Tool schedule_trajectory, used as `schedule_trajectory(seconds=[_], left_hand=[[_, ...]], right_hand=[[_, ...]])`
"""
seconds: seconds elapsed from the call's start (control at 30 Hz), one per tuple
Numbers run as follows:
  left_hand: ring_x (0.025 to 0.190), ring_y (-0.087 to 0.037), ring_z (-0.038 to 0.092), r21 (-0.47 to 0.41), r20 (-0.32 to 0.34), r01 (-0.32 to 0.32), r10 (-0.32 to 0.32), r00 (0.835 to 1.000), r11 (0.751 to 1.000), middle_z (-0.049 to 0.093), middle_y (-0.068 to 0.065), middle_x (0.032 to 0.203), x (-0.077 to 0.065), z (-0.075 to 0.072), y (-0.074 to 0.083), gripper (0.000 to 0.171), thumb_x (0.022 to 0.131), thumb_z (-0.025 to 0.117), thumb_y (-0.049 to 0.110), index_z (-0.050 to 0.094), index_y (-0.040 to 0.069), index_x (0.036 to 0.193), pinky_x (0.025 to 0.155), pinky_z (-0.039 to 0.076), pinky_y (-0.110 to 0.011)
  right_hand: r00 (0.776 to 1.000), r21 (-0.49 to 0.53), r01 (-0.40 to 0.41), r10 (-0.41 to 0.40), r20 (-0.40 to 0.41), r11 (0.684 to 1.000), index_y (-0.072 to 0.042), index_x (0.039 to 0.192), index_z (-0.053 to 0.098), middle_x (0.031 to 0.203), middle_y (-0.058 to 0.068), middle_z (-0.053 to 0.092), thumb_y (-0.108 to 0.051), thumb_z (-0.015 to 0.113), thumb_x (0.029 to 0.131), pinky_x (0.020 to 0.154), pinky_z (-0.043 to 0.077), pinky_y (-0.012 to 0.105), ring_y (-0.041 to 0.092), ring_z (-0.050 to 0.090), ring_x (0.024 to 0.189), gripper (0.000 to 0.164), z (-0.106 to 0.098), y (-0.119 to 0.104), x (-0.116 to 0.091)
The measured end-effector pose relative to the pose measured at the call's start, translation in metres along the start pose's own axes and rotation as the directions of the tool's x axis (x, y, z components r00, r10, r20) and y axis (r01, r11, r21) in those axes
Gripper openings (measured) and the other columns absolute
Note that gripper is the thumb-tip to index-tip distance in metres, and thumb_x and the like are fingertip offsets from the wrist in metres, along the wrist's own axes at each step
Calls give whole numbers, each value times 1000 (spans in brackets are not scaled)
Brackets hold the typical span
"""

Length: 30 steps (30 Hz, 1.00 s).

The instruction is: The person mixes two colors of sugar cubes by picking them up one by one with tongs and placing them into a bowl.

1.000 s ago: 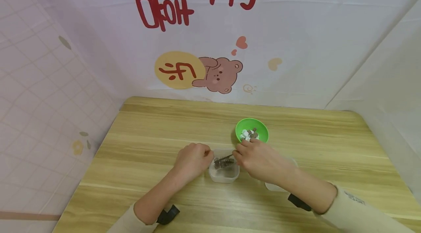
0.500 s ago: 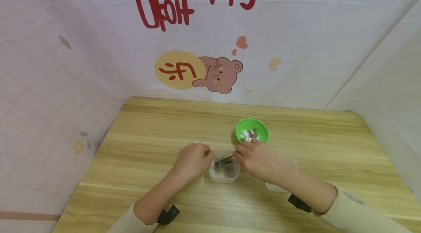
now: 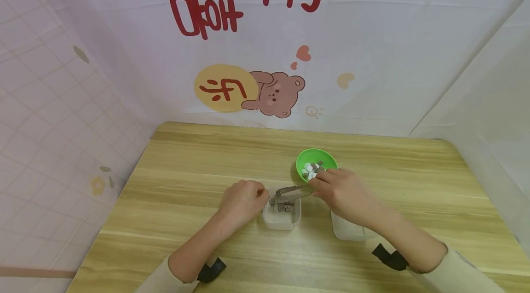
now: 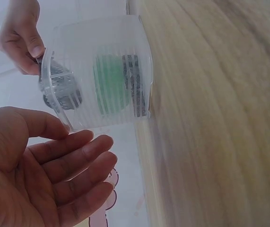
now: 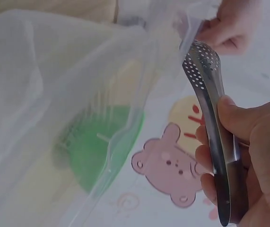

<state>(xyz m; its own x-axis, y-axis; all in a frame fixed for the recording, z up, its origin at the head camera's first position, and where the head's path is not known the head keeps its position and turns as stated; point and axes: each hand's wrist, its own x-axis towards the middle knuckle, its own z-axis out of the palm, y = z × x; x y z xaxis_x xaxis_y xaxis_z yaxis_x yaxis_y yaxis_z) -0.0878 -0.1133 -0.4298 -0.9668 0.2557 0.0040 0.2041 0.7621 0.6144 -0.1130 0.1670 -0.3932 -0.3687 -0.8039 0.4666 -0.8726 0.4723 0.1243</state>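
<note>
A clear plastic box (image 3: 281, 226) stands mid-table with several brown cube-like pieces (image 3: 285, 207) in it. My left hand (image 3: 244, 201) is at its left side; in the left wrist view, thumb and index finger pinch the rim while the other fingers extend loosely. My right hand (image 3: 348, 194) grips metal tongs (image 5: 210, 109) with perforated ends, thumb on one arm and fingers round the other. The tongs' ends hang over the box's far left part, above the pieces. Whether anything is between them cannot be told.
Behind the box and to its right is a green bowl (image 3: 316, 156) with white and brown pieces (image 3: 312, 169) inside. A second translucent plastic container (image 3: 347, 229) lies under my right forearm. A printed cloth (image 3: 372, 31) hangs at the table's back edge.
My right hand has moved right and slightly away, raising the tongs from the box's pieces, which now show more plainly. The left hand stays at the rim.
</note>
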Motion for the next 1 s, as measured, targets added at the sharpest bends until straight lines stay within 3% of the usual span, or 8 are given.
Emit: schedule_trajectory(seconds=[0.23,0.37,0.47,0.57,0.63,0.8,1.0], left_hand=[[47,-6,29,-6,5,9,-9,1000,1000,33,11,51,0,-1,1,41,98,59,18,50,21,58,45,27,-26],[48,-5,29,-6,8,15,-15,1000,1000,31,11,51,0,-1,2,43,98,58,19,46,22,58,46,27,-27],[48,-6,29,-6,6,14,-14,1000,1000,31,11,51,0,-1,2,43,98,59,20,45,22,58,46,27,-27],[48,-6,29,-10,6,15,-14,1000,1000,31,11,51,-1,-1,2,43,98,59,19,45,22,58,47,28,-27],[48,-6,29,-12,5,16,-16,1000,1000,31,11,51,-1,-1,2,43,99,59,19,45,22,58,47,28,-27],[48,-6,29,-11,6,21,-21,1000,1000,31,11,51,-1,-2,2,44,99,58,20,43,22,58,47,28,-27],[48,-6,30,-10,8,18,-18,1000,1000,32,10,51,-1,-1,2,43,99,59,20,44,21,58,48,30,-27]], right_hand=[[991,97,-110,117,-72,989,-3,105,76,94,4,73,-5,88,76,66,57,37,21,69,79,32,-9,11,-11],[979,138,-156,171,-109,978,-2,107,76,97,6,74,-18,74,99,67,58,39,22,71,81,19,-12,19,-19],[970,146,-192,211,-122,970,-2,107,75,100,5,74,-30,59,108,64,57,36,20,71,79,32,-14,25,-26],[959,139,-235,253,-128,962,-3,108,75,101,4,75,-25,68,104,62,55,33,17,69,77,24,-16,31,-32],[951,135,-266,283,-128,954,-3,110,75,101,3,75,-15,77,95,61,54,31,15,68,77,19,-16,34,-36],[927,118,-343,356,-117,932,-1,109,75,99,7,74,-2,85,80,58,53,34,16,66,74,31,-13,41,-47],[895,77,-430,436,-95,900,1,107,75,95,9,74,-3,85,81,55,52,37,18,66,69,27,-6,45,-59]])
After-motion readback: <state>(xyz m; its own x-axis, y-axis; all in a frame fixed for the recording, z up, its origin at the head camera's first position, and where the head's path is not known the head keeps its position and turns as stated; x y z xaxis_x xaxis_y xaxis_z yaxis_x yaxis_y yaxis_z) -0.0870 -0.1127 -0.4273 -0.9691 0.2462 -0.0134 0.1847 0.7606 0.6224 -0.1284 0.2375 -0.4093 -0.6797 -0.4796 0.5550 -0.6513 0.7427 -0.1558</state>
